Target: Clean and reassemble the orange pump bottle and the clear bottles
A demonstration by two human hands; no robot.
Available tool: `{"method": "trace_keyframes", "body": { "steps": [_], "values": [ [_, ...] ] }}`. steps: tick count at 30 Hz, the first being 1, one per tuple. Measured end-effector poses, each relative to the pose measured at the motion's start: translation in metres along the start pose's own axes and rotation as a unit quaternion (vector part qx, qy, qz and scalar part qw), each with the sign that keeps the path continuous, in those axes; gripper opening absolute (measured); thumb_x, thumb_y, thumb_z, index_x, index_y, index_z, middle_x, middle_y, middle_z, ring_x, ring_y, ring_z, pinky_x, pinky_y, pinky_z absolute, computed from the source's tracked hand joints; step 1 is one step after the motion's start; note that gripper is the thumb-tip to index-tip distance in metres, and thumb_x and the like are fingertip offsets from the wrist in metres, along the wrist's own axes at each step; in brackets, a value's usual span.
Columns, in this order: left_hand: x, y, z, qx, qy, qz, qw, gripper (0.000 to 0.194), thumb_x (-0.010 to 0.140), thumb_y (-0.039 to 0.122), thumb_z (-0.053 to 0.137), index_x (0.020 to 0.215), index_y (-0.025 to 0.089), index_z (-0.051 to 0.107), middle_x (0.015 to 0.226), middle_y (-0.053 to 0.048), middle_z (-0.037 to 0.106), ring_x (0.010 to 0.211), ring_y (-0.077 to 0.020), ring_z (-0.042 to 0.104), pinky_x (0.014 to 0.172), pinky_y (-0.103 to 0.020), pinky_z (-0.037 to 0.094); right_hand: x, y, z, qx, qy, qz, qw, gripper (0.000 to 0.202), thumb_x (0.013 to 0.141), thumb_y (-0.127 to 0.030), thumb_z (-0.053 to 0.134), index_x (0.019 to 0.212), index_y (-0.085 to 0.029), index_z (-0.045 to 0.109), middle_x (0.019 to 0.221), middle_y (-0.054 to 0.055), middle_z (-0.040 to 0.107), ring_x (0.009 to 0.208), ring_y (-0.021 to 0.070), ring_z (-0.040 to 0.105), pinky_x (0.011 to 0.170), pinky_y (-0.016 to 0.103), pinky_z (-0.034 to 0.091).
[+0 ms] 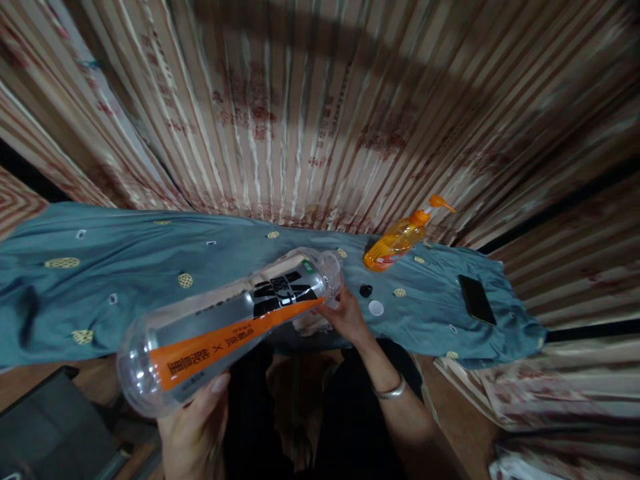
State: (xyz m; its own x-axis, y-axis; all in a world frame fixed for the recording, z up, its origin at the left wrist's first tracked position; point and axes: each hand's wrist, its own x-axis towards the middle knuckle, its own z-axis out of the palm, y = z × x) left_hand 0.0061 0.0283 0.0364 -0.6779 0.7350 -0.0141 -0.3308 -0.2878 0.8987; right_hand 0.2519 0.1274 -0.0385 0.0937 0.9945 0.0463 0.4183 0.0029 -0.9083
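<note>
A large clear plastic bottle with a silver and orange label lies slanted across the view, its base toward me at the left and its neck at the upper right. My left hand grips it near the base from below, thumb along the side and other fingers hidden behind. At the neck, my right hand closes on the bottle from the right, its fingertips partly covered by the plastic. No cap shows on the neck. To the right of that hand, a small black cap and a white disc lie on the cloth.
An orange pump bottle stands at the back of the table, by the pleated curtain. A dark phone lies at the right end of the teal tablecloth. Something pale, partly hidden, is under the bottle's neck. A dark chair is lower left.
</note>
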Motion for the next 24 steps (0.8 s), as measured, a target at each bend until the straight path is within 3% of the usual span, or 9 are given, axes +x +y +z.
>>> {"method": "trace_keyframes", "body": {
  "steps": [4,12,19,24],
  "values": [
    [-0.001,0.006,0.008,-0.011,-0.002,0.013,1.0,0.061,0.046,0.038,0.114,0.102,0.034,0.09,0.125,-0.005,0.09,0.137,-0.0451,0.079,0.114,-0.066,0.071,0.002,-0.002,0.001,0.004,0.002,-0.001,1.0,0.066,0.081,-0.041,0.1,0.14,-0.022,0.077,0.128,0.013,0.092,0.118,0.0381,0.089,0.102,0.051,0.072],
    [-0.005,0.019,0.019,0.001,-0.03,0.01,1.0,0.053,0.05,0.033,0.11,0.099,0.037,0.092,0.13,0.0,0.089,0.143,-0.0457,0.076,0.117,-0.068,0.069,0.004,-0.007,0.001,0.001,-0.007,-0.007,1.0,0.064,0.083,-0.038,0.099,0.141,-0.023,0.076,0.127,0.01,0.092,0.117,0.0353,0.089,0.104,0.051,0.071],
    [-0.004,0.017,0.016,-0.004,-0.031,0.017,0.999,0.07,0.05,0.029,0.11,0.117,0.042,0.093,0.131,-0.002,0.09,0.138,-0.0479,0.079,0.113,-0.069,0.071,0.002,-0.015,0.0,-0.037,-0.003,0.006,0.999,0.063,0.084,-0.037,0.101,0.14,-0.021,0.077,0.122,0.012,0.092,0.115,0.0366,0.09,0.101,0.047,0.071],
    [-0.007,0.016,0.015,0.045,-0.045,0.02,0.998,0.071,0.06,0.041,0.108,0.129,0.045,0.091,0.137,-0.002,0.089,0.142,-0.0493,0.078,0.117,-0.071,0.068,0.001,-0.015,0.002,-0.056,0.005,0.013,0.998,0.065,0.084,-0.038,0.103,0.141,-0.022,0.077,0.118,0.011,0.093,0.112,0.037,0.09,0.097,0.047,0.071]
  ]
}}
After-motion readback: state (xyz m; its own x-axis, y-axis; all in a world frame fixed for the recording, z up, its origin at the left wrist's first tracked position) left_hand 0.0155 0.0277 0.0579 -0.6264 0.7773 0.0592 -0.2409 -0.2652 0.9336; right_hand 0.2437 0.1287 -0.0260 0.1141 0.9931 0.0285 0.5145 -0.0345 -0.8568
